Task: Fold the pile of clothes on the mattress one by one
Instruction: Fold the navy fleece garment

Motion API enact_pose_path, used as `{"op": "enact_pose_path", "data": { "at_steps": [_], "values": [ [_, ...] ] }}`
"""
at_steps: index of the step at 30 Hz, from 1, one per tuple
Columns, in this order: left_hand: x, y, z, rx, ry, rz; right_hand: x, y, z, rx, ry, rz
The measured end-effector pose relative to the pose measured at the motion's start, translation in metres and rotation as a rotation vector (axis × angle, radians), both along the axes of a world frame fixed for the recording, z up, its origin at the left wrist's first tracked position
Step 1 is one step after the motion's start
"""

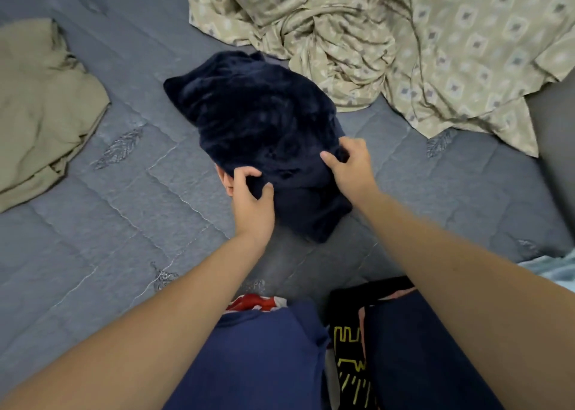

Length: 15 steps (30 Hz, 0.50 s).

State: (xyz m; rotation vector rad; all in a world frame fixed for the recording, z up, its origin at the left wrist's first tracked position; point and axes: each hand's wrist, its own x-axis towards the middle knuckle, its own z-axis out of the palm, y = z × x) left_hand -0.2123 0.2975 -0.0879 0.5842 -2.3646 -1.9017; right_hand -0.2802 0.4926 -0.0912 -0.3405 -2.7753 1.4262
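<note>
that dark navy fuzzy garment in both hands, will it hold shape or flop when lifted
Probably flop: the dark navy garment lies bunched in soft rumples on the quilted mattress. Its plush-looking pile suggests some bulk, so it may sag between the left hand and the right hand. That nap likely keeps the grip from slipping.

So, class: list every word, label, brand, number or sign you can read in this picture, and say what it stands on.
No text here can be read.
Black cloth at the bottom edge: yellow line marks, a graphic rather than clear letters.
Red and white cloth beside it: a print, mostly hidden, no letters readable.
Dark blue garment gripped by both hands: no label visible.
</note>
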Motion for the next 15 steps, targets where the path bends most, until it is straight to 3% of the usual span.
{"op": "enact_pose_path", "data": {
  "at_steps": [7, 15],
  "values": [
    [0.007, -0.050, 0.108, 0.011, 0.100, 0.057, 0.006, -0.041, 0.106, -0.130, 0.063, 0.144],
    [0.016, -0.190, 0.237, 0.088, 0.048, 0.080, 0.029, -0.175, 0.247, -0.078, 0.079, 0.217]
  ]
}}
